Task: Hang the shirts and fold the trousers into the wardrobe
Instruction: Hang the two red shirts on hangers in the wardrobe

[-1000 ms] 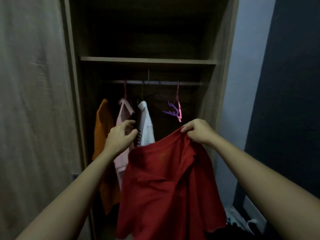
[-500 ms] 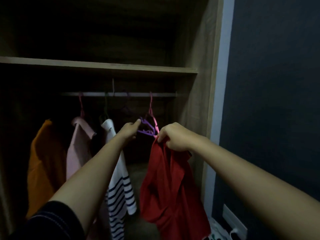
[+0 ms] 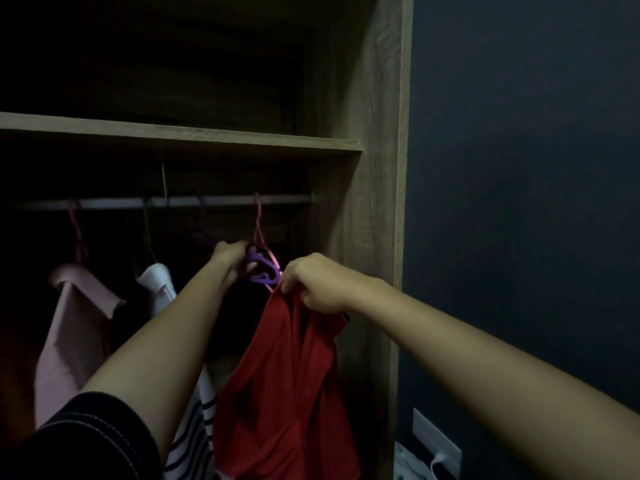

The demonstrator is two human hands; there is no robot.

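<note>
Red shirt (image 3: 287,393), crumpled, hanging limp, top bunched in right hand (image 3: 318,289)

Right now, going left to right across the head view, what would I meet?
Pale pink hanging shirt, white striped shirt, left hand, purple plastic hanger, right hand holding red shirt, wooden wardrobe side panel, dark wall.

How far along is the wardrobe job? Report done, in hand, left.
Done: a pink shirt and a white striped shirt hang from the rail. In hand: the right hand grips the red shirt by its top, while the left hand grips the purple hanger beneath the rail. Left: getting the red shirt onto that hanger. No trousers are in view, so the folding cannot be judged.
</note>
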